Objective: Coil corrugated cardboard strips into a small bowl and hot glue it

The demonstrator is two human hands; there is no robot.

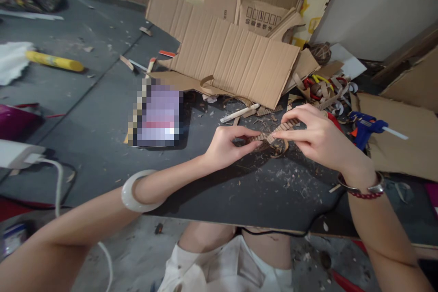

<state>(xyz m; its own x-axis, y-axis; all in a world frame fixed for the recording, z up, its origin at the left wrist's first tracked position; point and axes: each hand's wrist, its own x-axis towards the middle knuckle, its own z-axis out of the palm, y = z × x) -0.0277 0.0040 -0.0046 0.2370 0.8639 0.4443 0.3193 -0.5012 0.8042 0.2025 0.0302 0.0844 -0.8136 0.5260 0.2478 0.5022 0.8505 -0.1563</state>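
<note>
Working at a dark table (191, 203), seen from the head camera, the left hand (227, 146) pinches one end of a narrow ribbed cardboard strip (289, 125) between thumb and forefinger, the tips almost together. The right hand (318, 139) grips the strip farther along, its fingers closed to a small gap with the cardboard running between them; whether this is one piece or two crossing pieces cannot be told. The strip is held over the table, between the two hands and just above a scatter of scraps (280, 150). A white stick (239, 113) lies just beyond the left fingertips. Behind it a large cardboard sheet (236, 54) leans back on other cardboard, near a pale wall (345, 18). To the left of the sheet lies a device (159, 114) whose screen is pixelated, and farther left are a yellow tube (56, 60), a white cloth or paper (13, 61) and a white block (18, 154) with a white cord (59, 182). Right of the right hand, a blue glue gun (364, 128) rests by a flat cardboard piece (407, 139). The near table edge (212, 222) crosses under both forearms, above the lap, and a black cable (328, 214) runs along it to the right. Dark tabletop shows between the wrists and that edge; forward and to the right, cardboard and the glue gun hem the hands in.
</note>
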